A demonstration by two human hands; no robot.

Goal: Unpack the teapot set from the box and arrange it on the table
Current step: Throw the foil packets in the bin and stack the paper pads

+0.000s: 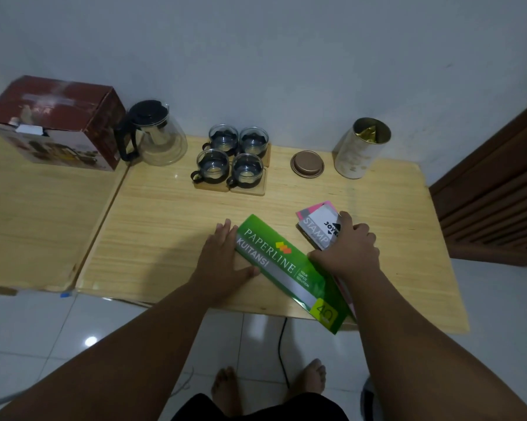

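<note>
Teapot (157, 133) of clear glass, black lid on and black handle turned left, stands upright at the back left of the tabletop (152, 226), just beside the red-brown box (55, 123). A metal strainer shows inside its glass. That box sits on the neighbouring tabletop to the left, and what it holds I cannot see. To the right of the teapot, four glass cups (231, 158) in black holders stand two by two on wooden coasters (247, 189). Further right a round lid (307, 164) lies flat near the open tin (361, 148), which stands upright with a gold foil bag (370, 133) inside.

Nearer me, a green receipt book (286, 268) lies slantwise, its near corner jutting over the tabletop's edge. A stamp-pad box (320, 226) lies beside its far end. My left grip (225, 256) is released, fingers straight along the book's left edge and thumb on its cover. My right grip (350, 247) has bent fingers over the stamp-pad box and its thumb at the green book; whether it clasps either I cannot tell.
</note>
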